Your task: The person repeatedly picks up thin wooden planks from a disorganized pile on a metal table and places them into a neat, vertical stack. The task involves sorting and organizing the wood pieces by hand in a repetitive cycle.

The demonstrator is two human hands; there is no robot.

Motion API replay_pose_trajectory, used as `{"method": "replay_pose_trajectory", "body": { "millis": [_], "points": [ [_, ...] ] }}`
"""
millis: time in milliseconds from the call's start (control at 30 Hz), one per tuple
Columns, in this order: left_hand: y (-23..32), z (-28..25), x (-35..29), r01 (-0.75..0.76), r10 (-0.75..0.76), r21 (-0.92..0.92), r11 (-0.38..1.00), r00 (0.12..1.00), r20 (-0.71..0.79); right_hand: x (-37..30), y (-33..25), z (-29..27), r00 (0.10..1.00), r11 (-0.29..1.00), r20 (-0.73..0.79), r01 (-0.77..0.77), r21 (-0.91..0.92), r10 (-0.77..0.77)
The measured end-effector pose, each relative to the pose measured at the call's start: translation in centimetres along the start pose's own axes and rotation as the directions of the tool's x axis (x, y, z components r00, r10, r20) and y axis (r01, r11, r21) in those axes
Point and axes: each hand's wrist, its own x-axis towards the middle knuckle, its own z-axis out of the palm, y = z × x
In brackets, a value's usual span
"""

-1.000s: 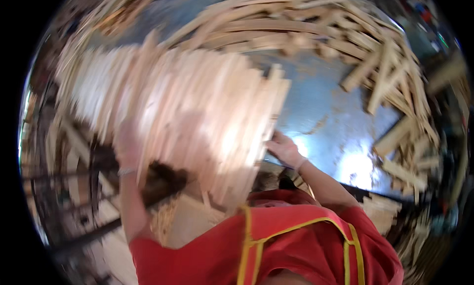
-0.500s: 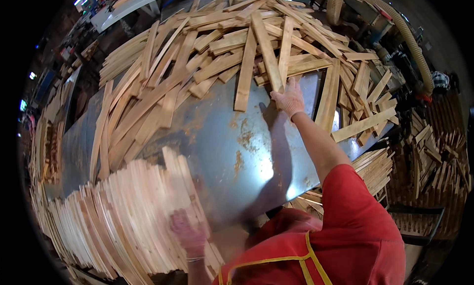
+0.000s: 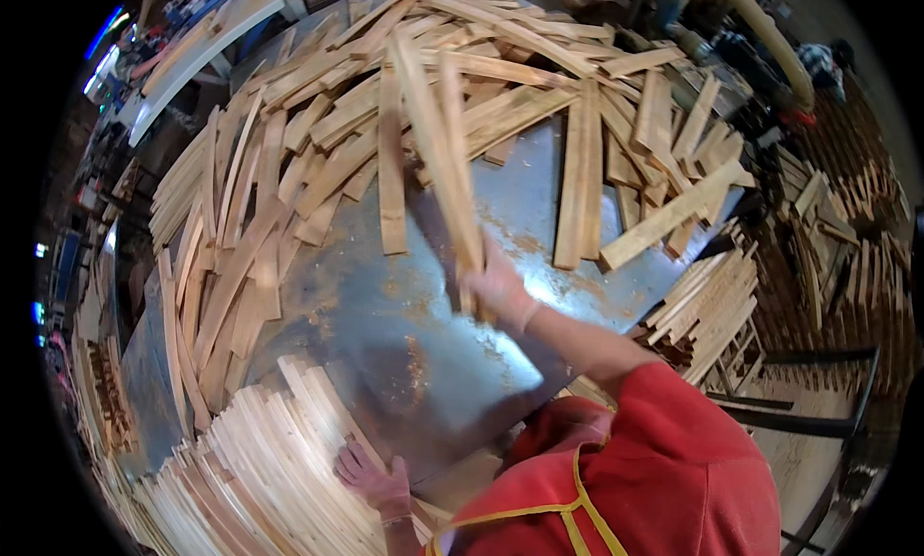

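Note:
My right hand (image 3: 500, 284), in a pale glove, is closed round the near end of a pair of wooden slats (image 3: 435, 152). They slant away from me over the metal table (image 3: 356, 330), blurred by motion. My left hand (image 3: 371, 476) lies with fingers stretched out on the right end of a row of pale slats (image 3: 260, 460), which stand packed side by side at the lower left. A loose heap of slats (image 3: 337, 171) covers the far part of the table. One slat (image 3: 392, 181) lies just left of the held pair.
More slats (image 3: 577, 185) lie crosswise at the table's right side. Below that edge is a stack of strips (image 3: 707, 301), beside a dark metal frame (image 3: 808, 421). A pale hose (image 3: 770, 31) hangs at the far right. Sawdust (image 3: 416, 368) is scattered on the table.
My right hand has come back toward me and left with the pair of slats, drawing them from the heap. My left hand has settled on the row. The view has shifted somewhat.

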Motion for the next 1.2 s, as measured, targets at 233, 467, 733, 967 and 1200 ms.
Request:
{"method": "replay_pose_trajectory", "body": {
  "millis": [233, 467, 733, 967, 1200],
  "points": [
    [6.8, -4.8, 0.8, 0.273, 0.073, -0.753, 0.599, 0.918, 0.391, -25.8, 5.4, 9.9, 0.609, 0.887, 0.76, -0.452, 0.099, 0.226],
    [6.2, -0.8, -1.6, 0.092, 0.033, -0.323, 0.942, 0.932, 0.362, -24.1, 3.9, 10.0, 0.571, 0.989, 0.81, -0.035, -0.144, 0.138],
    [3.0, 3.4, -3.5, 0.208, -0.275, 0.335, 0.919, 0.946, 0.169, -4.7, -0.8, -10.0, 0.961, 0.918, -0.241, 0.031, -0.394, -0.136],
    [4.2, -1.7, -2.6, 0.078, -0.259, 0.422, 0.903, 0.884, 0.39, 7.1, 2.7, -16.0, 0.714, 0.658, -0.671, -0.607, -0.447, 0.203],
    [4.9, -3.0, -1.9, 0.189, -0.236, 0.168, 0.968, 0.913, 0.332, 0.8, 3.0, -13.8, 0.937, 0.75, -0.148, -0.152, 0.644, 0.317]
  ]
}}
